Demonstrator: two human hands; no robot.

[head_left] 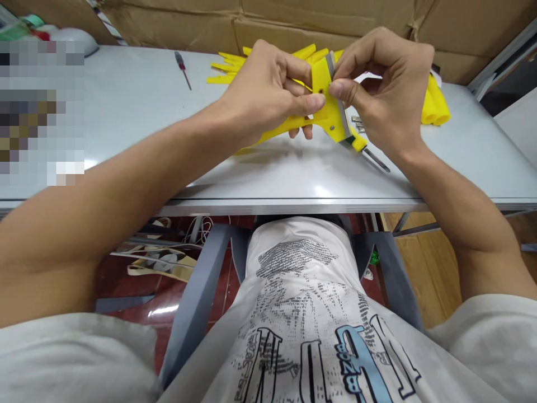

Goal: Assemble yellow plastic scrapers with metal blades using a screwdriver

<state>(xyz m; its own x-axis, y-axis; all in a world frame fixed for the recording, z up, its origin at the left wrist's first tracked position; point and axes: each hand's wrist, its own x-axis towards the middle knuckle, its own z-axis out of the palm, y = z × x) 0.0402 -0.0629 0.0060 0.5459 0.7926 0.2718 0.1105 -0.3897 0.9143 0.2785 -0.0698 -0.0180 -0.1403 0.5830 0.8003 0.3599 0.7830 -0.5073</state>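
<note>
1. The scraper [329,113], yellow with a metal blade [346,127] along its head, is held in the air between the two hands, above the table [142,95]. Its head is tilted, and its handle slants down to the left, beneath the left hand.
2. The left hand [268,92] is closed on the scraper: the thumb presses flat on the face of the head, with fingers behind it.
3. The right hand [386,84] pinches the blade's edge between thumb and forefinger, towards the upper end; its other fingers are curled in.
4. Just beyond the scraper's lower corner lies a driver [359,142] with a yellow and green handle, partly hidden by the head. Small metal pieces [359,127] lie near it, too obscured to identify.
5. Behind the left hand is a pile [226,68] of yellow parts, its middle covered by the hands.
6. Yellow tubes [436,106] lie past the right hand, which hides part of them.
7. A screwdriver [182,66] lies well apart, on the left.
8. A pixelated patch masks the table's far left; cardboard [176,25] stands behind.
</note>
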